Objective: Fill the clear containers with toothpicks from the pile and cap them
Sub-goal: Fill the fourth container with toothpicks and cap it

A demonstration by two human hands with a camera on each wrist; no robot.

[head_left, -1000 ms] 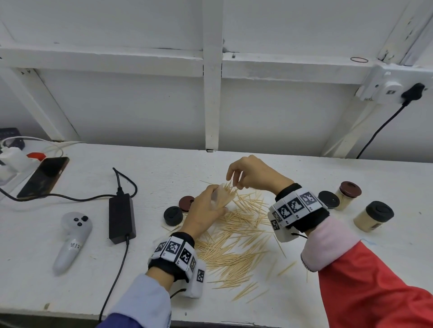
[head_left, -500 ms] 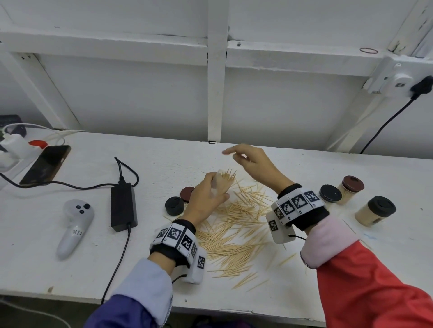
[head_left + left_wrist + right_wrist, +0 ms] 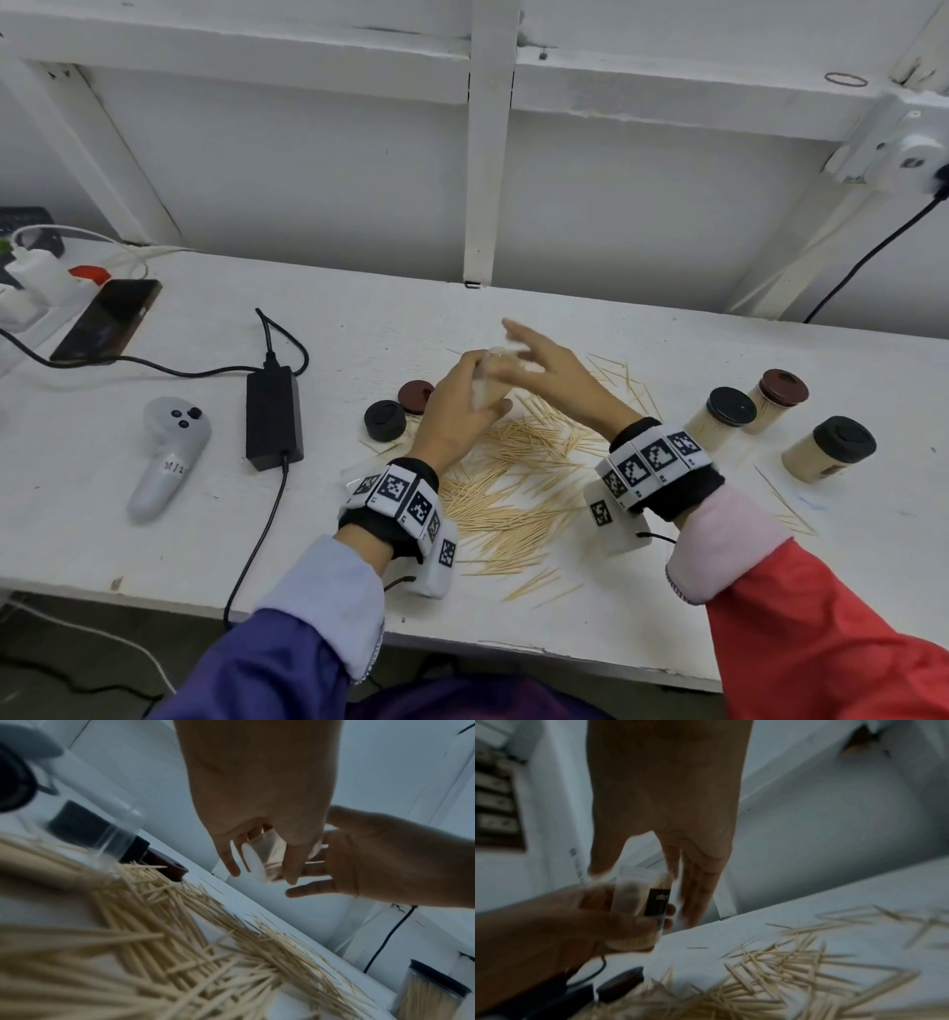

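The left hand [image 3: 452, 411] grips a clear toothpick container [image 3: 488, 383], fingers curled round its wall, above the 12 o'clock edge of the toothpick pile [image 3: 513, 483] on the white table [image 3: 667, 591]. The right wrist view shows toothpicks inside the container and a dark label on its side. The right hand [image 3: 554, 377] lies over the container's open top with fingers straight and spread, holding nothing; its fingertips [image 3: 513, 329] are blurred. Half a second ago this hand was raised clear of the container at its 1 o'clock, and toothpick tips stuck out of the mouth in a fan; now none show above the rim, which the flat hand covers. The left hand has kept its hold throughout.

At the left hand's 9 o'clock lie two loose caps, a black cap [image 3: 385, 421] and a brown cap [image 3: 417, 397], just beside each other. At the pile's 3 o'clock stand three capped, filled containers: a black-capped container [image 3: 721, 419], a brown-capped container [image 3: 778, 395] touching it behind, and another black-capped one [image 3: 827, 457] nearer the table's right end. Toward 9 o'clock lie a power adapter [image 3: 273, 416] and a white controller [image 3: 167, 457].
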